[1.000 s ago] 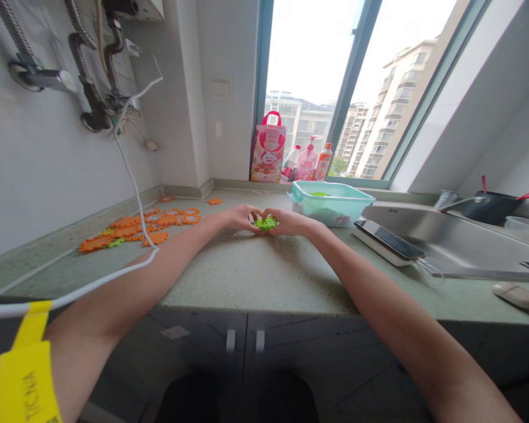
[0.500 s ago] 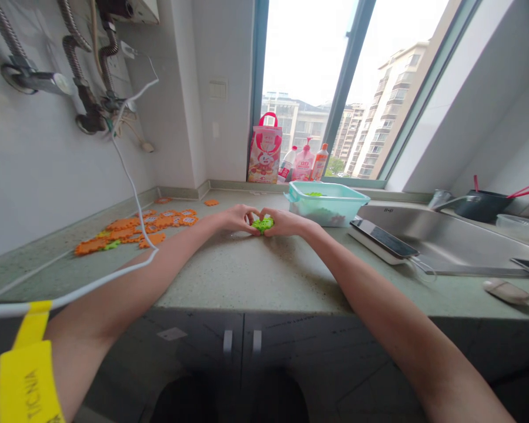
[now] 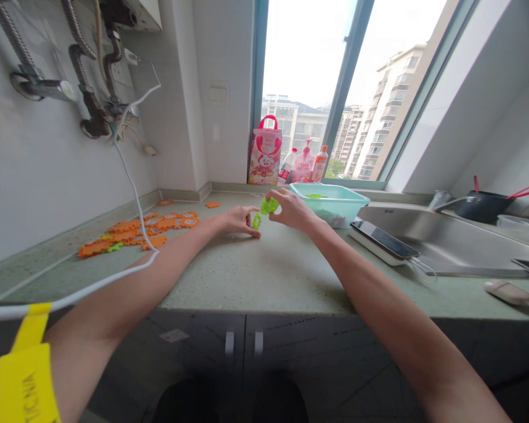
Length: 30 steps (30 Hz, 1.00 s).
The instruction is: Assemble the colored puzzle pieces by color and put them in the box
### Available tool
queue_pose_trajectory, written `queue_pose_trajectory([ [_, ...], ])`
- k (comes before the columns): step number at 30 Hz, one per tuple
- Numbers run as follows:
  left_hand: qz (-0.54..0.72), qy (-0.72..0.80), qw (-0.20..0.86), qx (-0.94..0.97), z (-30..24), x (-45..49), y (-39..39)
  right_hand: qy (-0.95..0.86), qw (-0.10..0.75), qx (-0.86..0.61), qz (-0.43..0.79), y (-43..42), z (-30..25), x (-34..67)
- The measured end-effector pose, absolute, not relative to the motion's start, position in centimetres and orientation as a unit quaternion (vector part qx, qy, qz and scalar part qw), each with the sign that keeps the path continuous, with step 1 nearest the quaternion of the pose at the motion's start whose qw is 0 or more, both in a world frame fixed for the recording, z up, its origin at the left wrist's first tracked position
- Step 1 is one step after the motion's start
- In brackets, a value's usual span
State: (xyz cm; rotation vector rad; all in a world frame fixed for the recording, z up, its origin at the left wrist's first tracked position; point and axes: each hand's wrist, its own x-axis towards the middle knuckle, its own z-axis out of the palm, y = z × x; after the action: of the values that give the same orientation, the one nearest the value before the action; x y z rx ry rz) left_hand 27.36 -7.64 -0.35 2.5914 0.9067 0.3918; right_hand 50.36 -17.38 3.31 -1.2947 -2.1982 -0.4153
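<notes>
Between the thumb and fingers of my right hand is a bright green puzzle piece with jagged edges, raised above the counter. My left hand rests lower on the worktop, just left of it. It grips a smaller-looking green frame-like piece, seen nearly edge-on with gaps through it. A narrow space separates the two green pieces. To the left lies a spread of orange puzzle pieces, some printed, with a few yellow and green ones among them. A single orange piece lies apart near the back.
A turquoise tub with pieces inside stands right of my right hand. Beyond it are a phone on a white block, a steel sink and a mouse-shaped object. A white cable crosses over my left arm.
My hands, earlier together around one green cluster, have separated. My right hand has lifted its green piece up and slightly right, while my left hand stays low with the other.
</notes>
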Motion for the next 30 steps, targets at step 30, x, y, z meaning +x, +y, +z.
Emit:
queue_pose_trajectory([
  [30,0.104,0.309,0.168,0.930,-0.3,27.5,-7.4,-0.663,0.292,-0.636,-0.267,-16.4,3.7,55.2],
])
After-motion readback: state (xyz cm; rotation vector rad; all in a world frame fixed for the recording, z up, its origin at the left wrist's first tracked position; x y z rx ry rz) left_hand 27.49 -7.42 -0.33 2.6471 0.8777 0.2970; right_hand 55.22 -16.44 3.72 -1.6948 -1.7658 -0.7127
